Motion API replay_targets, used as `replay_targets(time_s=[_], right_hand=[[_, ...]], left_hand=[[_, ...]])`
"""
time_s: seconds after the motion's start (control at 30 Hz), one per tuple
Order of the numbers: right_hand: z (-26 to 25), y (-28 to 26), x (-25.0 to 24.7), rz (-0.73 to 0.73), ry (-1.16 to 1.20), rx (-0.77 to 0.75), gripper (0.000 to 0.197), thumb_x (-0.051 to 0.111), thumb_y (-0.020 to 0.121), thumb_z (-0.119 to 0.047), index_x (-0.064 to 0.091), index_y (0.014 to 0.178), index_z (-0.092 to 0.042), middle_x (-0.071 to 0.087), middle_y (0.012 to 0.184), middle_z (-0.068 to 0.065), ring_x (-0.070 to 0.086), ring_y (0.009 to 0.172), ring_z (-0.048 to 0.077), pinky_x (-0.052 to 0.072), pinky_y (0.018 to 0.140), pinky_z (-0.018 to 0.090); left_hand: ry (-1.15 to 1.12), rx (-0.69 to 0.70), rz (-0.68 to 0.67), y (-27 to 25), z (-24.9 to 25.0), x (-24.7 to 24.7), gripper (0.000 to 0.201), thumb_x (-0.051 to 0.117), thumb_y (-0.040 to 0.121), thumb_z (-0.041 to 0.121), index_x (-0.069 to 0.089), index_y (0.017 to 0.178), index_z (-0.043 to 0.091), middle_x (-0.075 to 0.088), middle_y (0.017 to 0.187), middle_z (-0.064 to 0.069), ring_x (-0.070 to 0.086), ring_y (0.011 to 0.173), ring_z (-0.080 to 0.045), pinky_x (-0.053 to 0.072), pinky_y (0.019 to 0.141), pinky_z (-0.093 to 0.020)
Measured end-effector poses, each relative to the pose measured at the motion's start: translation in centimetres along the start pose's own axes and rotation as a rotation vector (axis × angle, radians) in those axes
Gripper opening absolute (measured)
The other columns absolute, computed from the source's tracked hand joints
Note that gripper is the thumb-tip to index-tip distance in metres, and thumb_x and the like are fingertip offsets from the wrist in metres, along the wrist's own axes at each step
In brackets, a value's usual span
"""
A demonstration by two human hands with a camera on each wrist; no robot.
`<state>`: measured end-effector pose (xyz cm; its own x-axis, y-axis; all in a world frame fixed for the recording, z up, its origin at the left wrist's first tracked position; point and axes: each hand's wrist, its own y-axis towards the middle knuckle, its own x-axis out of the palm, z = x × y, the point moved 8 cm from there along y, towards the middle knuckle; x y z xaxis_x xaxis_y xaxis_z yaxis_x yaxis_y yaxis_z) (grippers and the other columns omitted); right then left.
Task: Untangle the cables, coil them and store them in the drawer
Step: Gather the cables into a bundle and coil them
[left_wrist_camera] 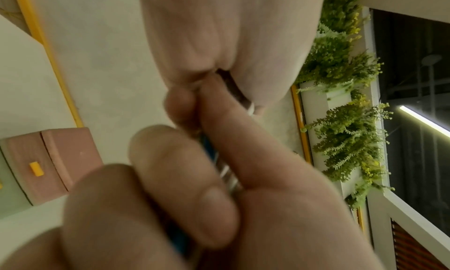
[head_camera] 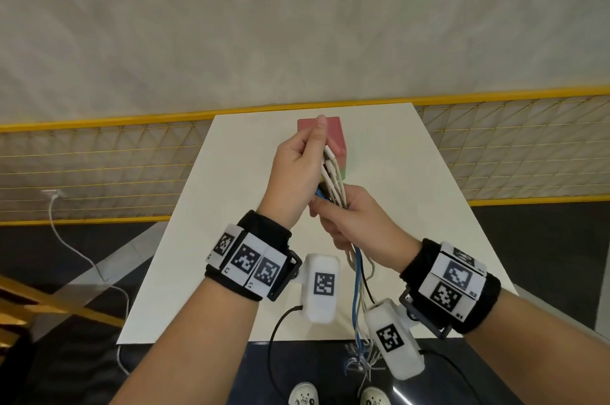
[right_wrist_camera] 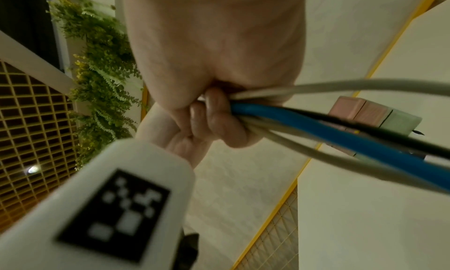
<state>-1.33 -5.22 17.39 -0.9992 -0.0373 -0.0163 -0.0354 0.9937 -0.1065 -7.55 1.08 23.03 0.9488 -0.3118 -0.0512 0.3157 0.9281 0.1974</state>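
A bundle of cables (head_camera: 335, 185), white, grey, blue and black, is held upright above the white table (head_camera: 231, 239). My left hand (head_camera: 302, 160) pinches its upper part, just below the white plugs (head_camera: 330, 153). My right hand (head_camera: 353, 216) grips the bundle lower down in a fist (right_wrist_camera: 214, 62). Below that fist the blue cable (right_wrist_camera: 340, 139) and the others hang to a tangle (head_camera: 359, 361) past the table's front edge. A small pink and green drawer box (head_camera: 336, 137) stands on the table behind the hands, its drawers shut (left_wrist_camera: 48, 162).
A yellow-framed mesh fence (head_camera: 99, 157) runs behind and beside the table. A loose white cable (head_camera: 82, 256) lies on the dark floor at left. My shoes (head_camera: 303, 396) show below the table edge. A wall of green plants (left_wrist_camera: 345, 129) stands off to the side.
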Motion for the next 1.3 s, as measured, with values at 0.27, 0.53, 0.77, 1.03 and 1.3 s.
replay_targets(time_s=[0.27, 0.53, 0.77, 1.03, 1.3], right_hand=[[-0.6, 0.7, -1.0, 0.008, 0.008, 0.092, 0.036, 0.047, 0.091, -0.007, 0.035, 0.059, -0.019, 0.027, 0.046, -0.007, 0.018, 0.042, 0.012, 0.018, 0.045, 0.025], [-1.1, 1.7, -1.7, 0.032, -0.089, 0.083, 0.029, 0.064, 0.073, 0.005, 0.046, 0.066, -0.016, 0.036, 0.054, -0.005, 0.028, 0.045, 0.008, 0.027, 0.042, 0.021], [-0.5, 2.2, -2.2, 0.035, -0.049, 0.138, 0.035, 0.057, 0.078, 0.009, 0.040, 0.061, -0.016, 0.032, 0.047, -0.006, 0.025, 0.043, 0.009, 0.026, 0.040, 0.020], [-0.5, 2.0, -2.0, -0.011, -0.089, 0.133, 0.034, 0.051, 0.080, 0.004, 0.037, 0.060, -0.019, 0.029, 0.049, -0.004, 0.023, 0.042, 0.008, 0.021, 0.041, 0.021], [-0.6, 1.8, -1.5, -0.087, -0.135, 0.059, 0.031, 0.060, 0.072, 0.014, 0.045, 0.080, -0.013, 0.040, 0.057, -0.006, 0.028, 0.050, 0.006, 0.025, 0.043, 0.018]], left_hand=[[0.287, 0.220, -0.230, -0.5, 1.4, 1.5, 0.037, 0.046, 0.104, 0.025, 0.066, 0.079, 0.005, 0.060, 0.077, -0.007, 0.057, 0.070, -0.009, 0.044, 0.070, -0.016], [0.528, 0.394, -0.304, -0.3, 1.6, 2.1, 0.009, 0.066, 0.092, 0.018, 0.068, 0.086, 0.011, 0.064, 0.085, 0.001, 0.059, 0.082, -0.010, 0.045, 0.075, -0.019], [0.419, 0.221, -0.371, -0.1, -0.3, 2.7, 0.029, 0.035, 0.105, 0.016, 0.057, 0.087, 0.014, 0.046, 0.091, 0.006, 0.051, 0.086, -0.006, 0.038, 0.084, -0.017], [0.438, 0.435, -0.287, -0.6, 1.1, 2.3, 0.020, 0.048, 0.102, 0.019, 0.064, 0.094, 0.012, 0.056, 0.092, -0.003, 0.055, 0.091, -0.014, 0.044, 0.085, -0.025], [0.547, 0.346, -0.393, -0.5, -0.6, 3.8, 0.022, 0.054, 0.098, 0.033, 0.059, 0.090, 0.013, 0.048, 0.094, -0.004, 0.050, 0.082, -0.010, 0.040, 0.076, -0.015]])
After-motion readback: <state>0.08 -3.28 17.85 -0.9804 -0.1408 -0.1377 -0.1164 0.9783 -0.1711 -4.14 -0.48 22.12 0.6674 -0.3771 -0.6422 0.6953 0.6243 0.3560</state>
